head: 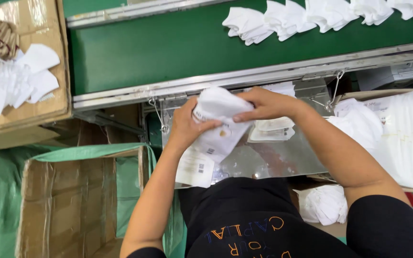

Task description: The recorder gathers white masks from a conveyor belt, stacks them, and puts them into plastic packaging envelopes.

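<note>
We've got left hand and right hand both clamped on the white mask, fingers curled, near the green conveyor.

White folded masks on a green conveyor belt; brown cardboard box; black shirt.

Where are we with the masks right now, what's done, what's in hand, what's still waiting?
Done, apparently: flat packets stacked at the right. In hand: left hand and right hand hold a white mask against a clear pouch. Waiting: loose masks on the green belt and in the left carton.
</note>
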